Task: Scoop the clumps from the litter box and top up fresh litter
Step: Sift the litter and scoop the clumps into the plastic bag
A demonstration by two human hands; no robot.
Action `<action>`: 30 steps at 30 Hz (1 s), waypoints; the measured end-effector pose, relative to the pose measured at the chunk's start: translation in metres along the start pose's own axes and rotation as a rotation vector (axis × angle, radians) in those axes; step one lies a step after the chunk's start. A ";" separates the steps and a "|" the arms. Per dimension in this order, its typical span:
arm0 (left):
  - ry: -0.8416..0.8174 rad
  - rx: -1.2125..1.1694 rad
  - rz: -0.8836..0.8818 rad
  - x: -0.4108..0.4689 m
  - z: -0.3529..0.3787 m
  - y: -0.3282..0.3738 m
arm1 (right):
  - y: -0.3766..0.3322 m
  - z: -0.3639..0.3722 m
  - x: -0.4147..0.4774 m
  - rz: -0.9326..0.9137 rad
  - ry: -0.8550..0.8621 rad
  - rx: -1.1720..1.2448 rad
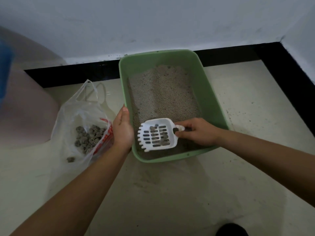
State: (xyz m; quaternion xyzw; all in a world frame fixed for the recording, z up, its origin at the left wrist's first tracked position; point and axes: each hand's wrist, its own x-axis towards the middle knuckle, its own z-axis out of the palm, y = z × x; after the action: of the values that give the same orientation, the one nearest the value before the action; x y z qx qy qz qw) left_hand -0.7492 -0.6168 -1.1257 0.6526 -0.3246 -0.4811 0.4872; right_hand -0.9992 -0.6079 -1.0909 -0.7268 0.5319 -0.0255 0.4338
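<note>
A green litter box (211, 92) stands on the pale floor, filled with grey litter (162, 92). My right hand (196, 132) grips the handle of a white slotted scoop (156, 135) held over the near end of the box; a few small grey clumps lie in the scoop. My left hand (122, 128) rests against the outside of the box's left wall, thumb up on the rim; its other fingers are hidden. Left of the box lies a clear plastic bag (81, 120) holding several grey clumps (88, 135).
A black skirting strip (71, 75) runs along the wall behind the box and down the right side. A pale pink object (29, 106) sits at the far left, with a blurred blue thing (5, 72) above it. One loose clump (70, 159) lies by the bag. Something dark (231, 229) shows at the bottom edge.
</note>
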 end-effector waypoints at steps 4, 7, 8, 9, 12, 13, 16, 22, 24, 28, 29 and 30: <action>0.006 -0.008 -0.008 -0.001 0.000 0.000 | -0.002 0.001 -0.001 -0.016 -0.008 -0.018; -0.008 -0.023 -0.001 0.000 -0.001 0.000 | -0.001 -0.004 0.001 -0.025 0.072 -0.057; -0.010 -0.015 -0.003 0.000 -0.001 -0.001 | -0.003 -0.003 0.001 -0.057 0.053 -0.082; -0.009 -0.015 -0.005 0.000 0.000 -0.001 | -0.005 0.000 0.000 -0.081 0.018 -0.100; -0.003 -0.027 0.000 0.001 0.000 -0.002 | -0.007 0.003 0.000 -0.075 0.015 -0.086; 0.005 -0.029 0.001 0.001 0.000 -0.003 | -0.006 0.003 0.001 -0.065 0.036 -0.084; 0.017 -0.020 -0.001 0.001 0.001 -0.003 | -0.007 0.005 0.001 -0.052 -0.016 -0.090; 0.020 0.028 -0.002 0.000 0.000 -0.001 | -0.012 0.000 -0.002 0.003 -0.005 -0.048; 0.000 0.038 -0.020 0.000 -0.001 0.004 | -0.019 0.000 -0.003 0.019 -0.049 -0.047; -0.193 0.065 -0.105 0.013 -0.021 0.022 | -0.041 -0.018 0.000 0.048 0.012 -0.070; -0.234 0.103 -0.114 0.017 -0.030 0.029 | -0.049 -0.024 0.003 0.050 0.038 -0.090; -0.247 0.146 -0.100 0.022 -0.039 0.034 | -0.059 -0.029 0.007 0.050 0.069 -0.115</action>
State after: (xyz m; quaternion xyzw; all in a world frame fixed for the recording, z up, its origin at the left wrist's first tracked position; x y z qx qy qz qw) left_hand -0.7036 -0.6341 -1.0981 0.6374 -0.3832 -0.5567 0.3701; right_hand -0.9666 -0.6273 -1.0372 -0.7357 0.5652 -0.0088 0.3732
